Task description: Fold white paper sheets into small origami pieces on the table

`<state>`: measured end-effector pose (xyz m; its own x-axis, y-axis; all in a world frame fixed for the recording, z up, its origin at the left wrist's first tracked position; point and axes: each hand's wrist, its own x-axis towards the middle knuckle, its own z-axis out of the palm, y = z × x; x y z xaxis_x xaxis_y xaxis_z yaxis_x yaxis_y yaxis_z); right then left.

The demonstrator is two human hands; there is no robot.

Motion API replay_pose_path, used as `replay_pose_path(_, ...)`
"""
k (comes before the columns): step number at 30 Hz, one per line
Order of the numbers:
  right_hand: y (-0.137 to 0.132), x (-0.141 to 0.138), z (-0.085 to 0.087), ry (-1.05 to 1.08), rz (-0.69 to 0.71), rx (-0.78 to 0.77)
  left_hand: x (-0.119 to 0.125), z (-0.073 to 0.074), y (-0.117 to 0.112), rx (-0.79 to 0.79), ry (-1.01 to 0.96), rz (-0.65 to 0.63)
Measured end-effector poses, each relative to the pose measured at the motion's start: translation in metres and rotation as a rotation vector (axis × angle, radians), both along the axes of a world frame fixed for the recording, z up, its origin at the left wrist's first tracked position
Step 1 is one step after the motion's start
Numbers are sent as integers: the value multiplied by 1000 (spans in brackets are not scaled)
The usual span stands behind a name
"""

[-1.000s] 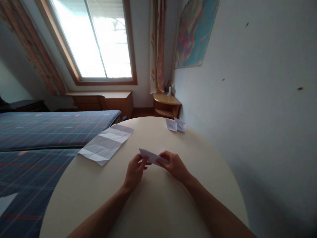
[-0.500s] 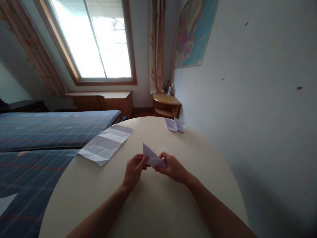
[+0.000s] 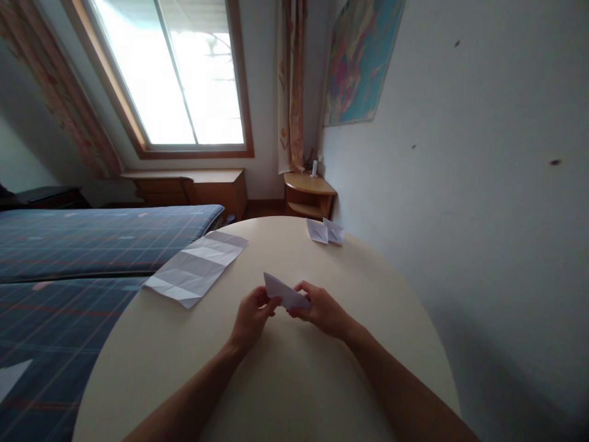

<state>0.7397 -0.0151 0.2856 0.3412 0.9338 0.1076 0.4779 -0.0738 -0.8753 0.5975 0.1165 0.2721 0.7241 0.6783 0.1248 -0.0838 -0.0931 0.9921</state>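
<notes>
A small piece of folded white paper [image 3: 286,296], pointed at its upper left, is held above the table between both hands. My left hand [image 3: 253,312] pinches its left side, the thumb lying across the near face. My right hand [image 3: 317,307] grips the right end, with the thumb on top and fingers underneath. Beyond the hands, two folded paper pieces [image 3: 317,231] stand side by side near the table's far edge. On the left lies a larger creased sheet of paper [image 3: 197,270], its fold lines showing.
The round cream table [image 3: 285,374] fills the foreground. A bed with a plaid blue cover [image 3: 92,245] adjoins it on the left, with a bit of white paper [image 3: 13,377] on it. To the right rises a white wall [image 3: 483,245]. A corner shelf [image 3: 310,184] stands behind.
The folded paper's pointed tip has dipped and the piece is tilted flatter. My left thumb has slid slightly right along it. The other papers have not moved.
</notes>
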Motion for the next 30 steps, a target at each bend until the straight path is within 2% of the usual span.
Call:
replay_pose_path(7, -2, 7, 1, -153, -20, -23, -1, -1, 2, -27, -8, 26)
replay_pose_path(15, -6, 18, 3, -146, 26, -85, 0, -2, 5, -60, 51, 42)
replay_pose_path(30, -9, 25, 8, -215, 32, -120, -1, -4, 10, -95, 18, 99)
